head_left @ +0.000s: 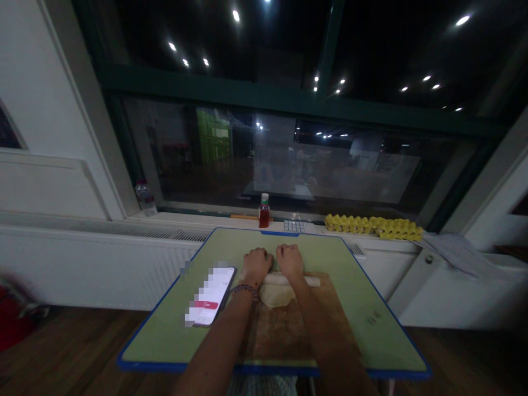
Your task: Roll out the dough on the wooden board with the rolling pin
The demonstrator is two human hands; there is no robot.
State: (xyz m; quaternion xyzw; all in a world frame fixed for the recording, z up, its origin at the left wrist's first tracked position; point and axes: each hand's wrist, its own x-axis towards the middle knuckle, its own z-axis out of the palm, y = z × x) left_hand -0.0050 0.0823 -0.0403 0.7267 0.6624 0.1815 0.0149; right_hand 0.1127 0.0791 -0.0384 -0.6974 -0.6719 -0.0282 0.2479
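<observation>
A pale rolling pin (pixel 312 281) lies crosswise near the far end of a brown wooden board (pixel 284 335). Beneath and in front of it is a flat, roundish sheet of dough (pixel 277 297). My left hand (pixel 256 265) is at the pin's left part, fingers curled over the far side; a beaded bracelet circles that wrist. Beside it, my right hand (pixel 290 260) also rests over the pin with bent fingers, its heel and wrist crossing it. The pin's right end sticks out past my right wrist. My palms hide their contact with the pin.
The board lies on a green folding table (pixel 383 341) with a blue rim. A lit phone (pixel 216 297) is left of my left forearm. On the sill stand a red-liquid bottle (pixel 264 212), yellow egg trays (pixel 371 226) and a clear plastic bottle (pixel 145 199), below a dark window.
</observation>
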